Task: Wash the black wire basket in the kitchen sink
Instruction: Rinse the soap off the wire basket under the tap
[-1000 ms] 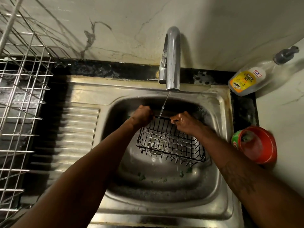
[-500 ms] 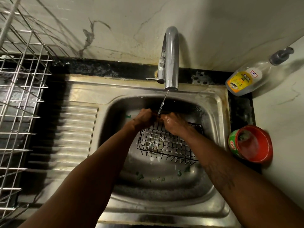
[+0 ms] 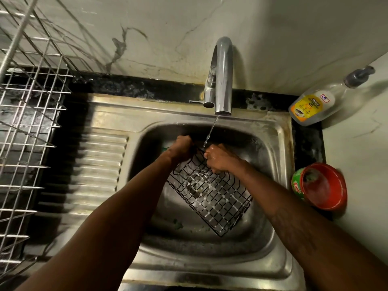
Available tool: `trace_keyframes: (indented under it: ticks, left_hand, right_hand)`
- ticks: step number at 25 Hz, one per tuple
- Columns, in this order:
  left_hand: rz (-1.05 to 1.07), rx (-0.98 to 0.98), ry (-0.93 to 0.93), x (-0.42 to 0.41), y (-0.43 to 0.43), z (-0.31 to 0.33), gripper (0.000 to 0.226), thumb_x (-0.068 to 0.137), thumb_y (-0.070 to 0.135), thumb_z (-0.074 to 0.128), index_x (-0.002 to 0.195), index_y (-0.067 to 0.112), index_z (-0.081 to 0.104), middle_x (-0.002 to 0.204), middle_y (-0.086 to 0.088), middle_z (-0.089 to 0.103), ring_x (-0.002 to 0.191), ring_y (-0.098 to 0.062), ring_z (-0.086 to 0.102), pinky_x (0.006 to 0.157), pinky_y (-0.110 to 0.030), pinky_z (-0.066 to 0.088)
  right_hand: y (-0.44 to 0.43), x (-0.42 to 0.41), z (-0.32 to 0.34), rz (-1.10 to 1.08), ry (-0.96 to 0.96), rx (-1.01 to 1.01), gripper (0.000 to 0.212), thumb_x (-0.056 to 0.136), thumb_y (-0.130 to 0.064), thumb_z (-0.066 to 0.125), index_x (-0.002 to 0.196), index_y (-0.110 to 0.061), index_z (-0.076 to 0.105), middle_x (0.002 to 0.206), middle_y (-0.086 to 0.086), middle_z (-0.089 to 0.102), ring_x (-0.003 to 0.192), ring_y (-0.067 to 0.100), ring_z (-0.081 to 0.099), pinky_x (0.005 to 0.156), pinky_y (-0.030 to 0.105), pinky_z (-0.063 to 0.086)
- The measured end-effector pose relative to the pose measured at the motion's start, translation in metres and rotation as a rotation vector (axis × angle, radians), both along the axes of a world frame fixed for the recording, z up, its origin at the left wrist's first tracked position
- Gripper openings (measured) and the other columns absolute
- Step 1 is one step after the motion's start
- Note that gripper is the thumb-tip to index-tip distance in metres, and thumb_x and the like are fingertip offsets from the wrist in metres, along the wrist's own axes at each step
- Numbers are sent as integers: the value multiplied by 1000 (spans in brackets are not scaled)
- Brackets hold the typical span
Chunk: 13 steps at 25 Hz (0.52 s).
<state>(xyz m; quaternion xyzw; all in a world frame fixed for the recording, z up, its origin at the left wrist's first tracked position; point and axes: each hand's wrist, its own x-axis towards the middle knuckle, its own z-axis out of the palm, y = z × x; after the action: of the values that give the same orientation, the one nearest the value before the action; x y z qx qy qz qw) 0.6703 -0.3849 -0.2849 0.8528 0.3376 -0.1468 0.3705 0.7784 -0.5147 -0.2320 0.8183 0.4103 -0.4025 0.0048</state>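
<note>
The black wire basket hangs tilted over the steel sink, its far corner raised under the tap. My left hand grips the basket's upper rim on the left. Close beside it, my right hand, wet, curls its fingers round the rim wires. A thin stream of water falls from the chrome tap between the two hands onto the basket's top edge.
A steel wire dish rack stands at the left beside the ribbed drainboard. A clear soap bottle with a yellow label lies at the back right. A red-and-green tub sits right of the sink. Green scraps lie in the basin.
The basket has swung from lying nearly level to hanging steeply with one corner pointing down. My right hand slid left along the rim until it came close to my left hand.
</note>
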Motion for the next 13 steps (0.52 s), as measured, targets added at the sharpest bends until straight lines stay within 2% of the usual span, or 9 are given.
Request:
trace_keyframes:
  ticks: [2,3,5,6,7,8,9,11,13]
  left_hand:
    - [86,-50,-13,6,-3,-4,30,97,19,60,117,-2,68,102,-16,72,101,-30,70,82,-34,56]
    - [172,-105,-31,9,-5,-1,36,98,17,53,124,-6,62,96,-13,72,102,-29,71,85,-36,58]
    - [276,-188,10,12,-13,2,43,99,14,44,132,-11,53,63,6,69,70,-9,73,67,-25,60]
    - [280,-225,6,14,-14,1,41,99,14,45,131,-10,54,54,10,66,57,-5,69,58,-21,57]
    - [220,-203,11,16,-13,5,37,100,16,49,126,-7,60,58,7,70,60,-7,71,58,-22,55]
    - [135,-175,17,16,-15,8,30,98,17,57,117,-3,67,72,-1,75,71,-15,75,63,-25,56]
    - [75,-151,41,17,-15,9,23,95,16,63,110,0,71,85,-9,77,81,-23,75,68,-27,57]
    - [40,-188,89,19,-14,11,17,91,10,70,106,2,73,94,-16,76,84,-27,75,72,-28,59]
    - [8,-178,73,21,-15,14,22,89,9,73,109,2,73,98,-15,77,86,-25,75,77,-30,61]
  right_hand:
    - [2,3,2,-61,50,-36,11,94,-13,57,97,-7,65,80,12,70,63,21,71,65,36,62]
    - [3,3,4,-77,64,-59,15,97,-13,54,95,-5,67,73,12,71,56,20,70,59,33,62]
    - [0,4,7,-112,76,-97,22,101,-15,50,94,-4,68,69,14,72,49,19,67,53,32,58]
    - [-3,3,8,-122,72,-102,23,101,-16,49,95,-6,69,69,14,72,48,19,66,51,31,57]
    - [-5,1,10,-129,55,-107,23,101,-18,50,95,-8,69,71,14,72,51,20,68,51,31,58]
    - [-8,-1,11,-109,9,-93,22,100,-21,51,97,-11,70,76,12,73,59,21,71,53,31,58]
    - [-10,-1,11,-33,-77,-74,22,100,-25,51,101,-13,70,87,10,72,74,24,73,60,34,57]
    - [-13,-3,13,119,-275,-37,23,99,-31,53,106,-15,68,103,9,66,98,29,65,74,36,50]
    - [-11,-4,13,143,-314,-16,16,97,-24,57,104,-14,68,102,8,65,94,27,64,75,36,53]
